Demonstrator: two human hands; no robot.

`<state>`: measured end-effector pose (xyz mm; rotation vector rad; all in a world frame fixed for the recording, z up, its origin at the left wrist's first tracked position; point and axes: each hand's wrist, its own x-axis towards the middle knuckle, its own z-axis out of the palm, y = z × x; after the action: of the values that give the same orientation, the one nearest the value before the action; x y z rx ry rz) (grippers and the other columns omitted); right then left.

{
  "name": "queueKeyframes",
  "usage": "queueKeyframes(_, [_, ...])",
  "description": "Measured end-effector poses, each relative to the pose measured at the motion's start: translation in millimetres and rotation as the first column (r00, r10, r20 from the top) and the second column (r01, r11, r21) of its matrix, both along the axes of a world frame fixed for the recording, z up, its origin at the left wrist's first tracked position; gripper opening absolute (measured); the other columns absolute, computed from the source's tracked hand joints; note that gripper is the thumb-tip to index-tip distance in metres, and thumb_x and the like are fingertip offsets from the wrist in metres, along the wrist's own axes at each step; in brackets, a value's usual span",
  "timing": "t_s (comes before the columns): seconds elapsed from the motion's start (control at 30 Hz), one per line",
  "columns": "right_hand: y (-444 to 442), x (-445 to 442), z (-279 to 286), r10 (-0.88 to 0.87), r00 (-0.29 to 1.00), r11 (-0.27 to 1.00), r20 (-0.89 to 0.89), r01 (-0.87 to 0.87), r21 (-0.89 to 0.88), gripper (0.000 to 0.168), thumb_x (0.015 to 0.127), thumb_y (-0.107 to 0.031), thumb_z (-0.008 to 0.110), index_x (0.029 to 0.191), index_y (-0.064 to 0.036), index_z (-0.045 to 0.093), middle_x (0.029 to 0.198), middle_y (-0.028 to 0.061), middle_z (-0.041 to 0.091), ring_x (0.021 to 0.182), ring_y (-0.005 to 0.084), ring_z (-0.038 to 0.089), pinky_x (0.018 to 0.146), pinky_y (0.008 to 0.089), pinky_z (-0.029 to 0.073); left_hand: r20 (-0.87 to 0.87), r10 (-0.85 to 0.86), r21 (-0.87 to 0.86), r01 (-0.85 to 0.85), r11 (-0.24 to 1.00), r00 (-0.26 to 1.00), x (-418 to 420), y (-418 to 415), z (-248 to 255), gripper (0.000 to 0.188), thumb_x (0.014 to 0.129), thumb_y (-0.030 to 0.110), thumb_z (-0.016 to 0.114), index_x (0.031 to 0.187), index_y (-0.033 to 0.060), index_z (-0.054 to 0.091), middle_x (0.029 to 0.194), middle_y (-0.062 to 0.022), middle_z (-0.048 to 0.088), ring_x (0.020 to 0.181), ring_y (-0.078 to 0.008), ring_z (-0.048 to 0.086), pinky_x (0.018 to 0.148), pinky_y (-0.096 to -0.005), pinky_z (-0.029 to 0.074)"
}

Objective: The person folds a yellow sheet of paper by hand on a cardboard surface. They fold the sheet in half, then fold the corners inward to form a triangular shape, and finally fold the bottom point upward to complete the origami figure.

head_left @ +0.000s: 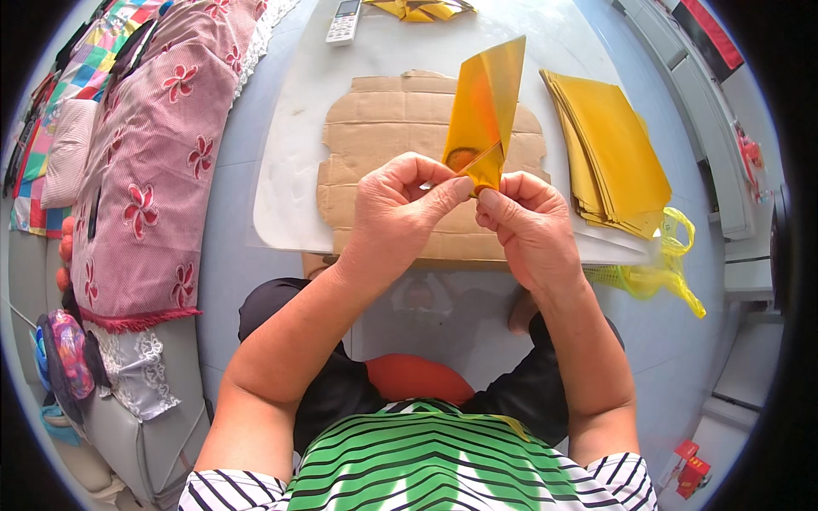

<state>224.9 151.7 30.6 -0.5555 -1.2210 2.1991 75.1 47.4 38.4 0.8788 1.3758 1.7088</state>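
Observation:
A sheet of shiny gold paper (482,102) stands upright between my hands, its lower part folded over on a slant. My left hand (406,204) pinches the lower left of the fold between thumb and forefinger. At the bottom right corner my right hand (530,217) grips the same paper with thumb and fingers. The fingertips of both hands almost meet there. Beneath them lies a flattened piece of brown cardboard (383,128) on a white table (287,153). To the right, a stack of gold paper sheets (613,147) rests on the tabletop.
At the table's far side are a white remote control (345,22) and folded gold paper pieces (422,9). A yellow plastic bag (671,271) hangs by the right front corner. On the left stands a grey sofa (134,447) with a pink flowered cover (160,153). Cabinets (696,115) line the right.

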Motion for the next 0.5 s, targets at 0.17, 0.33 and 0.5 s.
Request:
queueKeyframes(0.17, [-3,-1,-1,-0.024,1.0,0.999,0.012,0.025,-0.039,0.017,0.092,-0.014,0.074,0.099,0.001,0.067,0.084,0.0061,0.067,0.075,0.0121,0.059,0.071,0.0263,0.05,0.079,0.088,0.032,-0.091,0.995,0.993,5,1,0,0.011,0.091,0.009,0.075,0.089,0.0,0.068,0.082,-0.0024,0.07,0.074,-0.0035,0.059,0.066,-0.019,0.048])
queueKeyframes(0.33, [-7,-1,-2,-0.058,0.998,0.998,0.014,0.058,-0.02,0.007,0.096,-0.007,0.067,0.094,-0.001,0.064,0.084,0.0073,0.067,0.075,0.0131,0.061,0.072,0.0268,0.05,0.057,0.145,0.037,-0.147,0.988,0.988,11,0,0,0.011,0.091,0.007,0.074,0.089,-0.0011,0.068,0.082,-0.0018,0.069,0.074,-0.0025,0.058,0.064,-0.0182,0.046])
queueKeyframes(0.5, [-12,-3,0,-0.09,0.996,0.995,-0.021,0.089,-0.04,0.011,0.093,-0.011,0.072,0.093,-0.003,0.064,0.082,0.0061,0.067,0.073,0.0121,0.06,0.07,0.0255,0.05,0.044,0.172,0.093,-0.175,0.98,0.984,13,1,-3,0.01,0.09,0.005,0.074,0.089,-0.0019,0.067,0.082,-0.0011,0.069,0.072,-0.0014,0.057,0.061,-0.0174,0.046])
